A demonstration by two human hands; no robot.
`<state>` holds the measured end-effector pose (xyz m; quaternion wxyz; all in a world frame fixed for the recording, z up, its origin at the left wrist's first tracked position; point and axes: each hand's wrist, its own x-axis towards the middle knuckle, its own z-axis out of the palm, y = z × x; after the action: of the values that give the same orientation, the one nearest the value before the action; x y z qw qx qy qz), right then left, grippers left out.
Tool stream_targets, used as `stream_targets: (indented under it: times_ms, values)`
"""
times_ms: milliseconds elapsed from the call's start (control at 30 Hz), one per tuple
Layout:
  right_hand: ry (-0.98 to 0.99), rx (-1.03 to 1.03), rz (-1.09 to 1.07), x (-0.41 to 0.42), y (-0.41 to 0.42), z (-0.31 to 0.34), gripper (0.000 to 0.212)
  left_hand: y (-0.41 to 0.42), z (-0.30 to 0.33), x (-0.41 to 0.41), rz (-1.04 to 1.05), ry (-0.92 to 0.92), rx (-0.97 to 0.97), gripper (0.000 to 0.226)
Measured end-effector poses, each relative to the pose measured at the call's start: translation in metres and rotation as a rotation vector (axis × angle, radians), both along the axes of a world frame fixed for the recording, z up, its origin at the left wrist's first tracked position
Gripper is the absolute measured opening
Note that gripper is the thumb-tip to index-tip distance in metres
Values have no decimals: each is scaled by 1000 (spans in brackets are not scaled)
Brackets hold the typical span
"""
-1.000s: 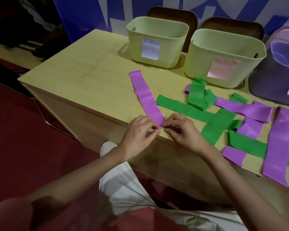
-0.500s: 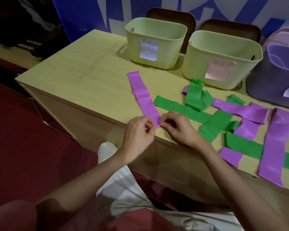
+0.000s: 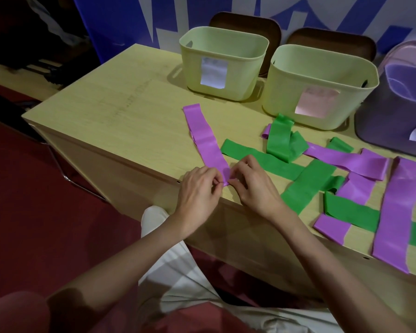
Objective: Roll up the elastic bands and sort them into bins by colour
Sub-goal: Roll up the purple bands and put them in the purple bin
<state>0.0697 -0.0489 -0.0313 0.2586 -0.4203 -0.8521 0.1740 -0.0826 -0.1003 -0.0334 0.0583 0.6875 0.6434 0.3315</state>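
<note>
Purple band (image 3: pixel 205 143), flat on the bench (image 3: pixel 120 111), is pinched at its near end by left hand (image 3: pixel 197 188) and right hand (image 3: pixel 255 186), rolling barely begun; bins seemingly empty.

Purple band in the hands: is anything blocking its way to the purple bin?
Both hands pinch the purple band. The purple bin sits far right; loose green bands lie flat between, blocking nothing if carried over.
</note>
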Motion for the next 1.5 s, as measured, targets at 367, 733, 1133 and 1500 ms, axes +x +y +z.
stream_targets:
  times_ms: [367, 733, 1133, 1500]
  values:
    - [-27, 55, 102, 11, 6, -1, 12, -2, -7, -12, -118, 167, 47, 3]
    - [-56, -115, -109, -8, 10, 3, 3, 2, -6, -4, 24, 132, 37, 6]
    - [55, -8, 40, -7, 6, -4, 7, 6, -9, -2, 85, -18, 25, 13]
    - [-116, 224, 39, 1, 1, -12, 22, 16, -12, -4, 199, -37, 34, 10]
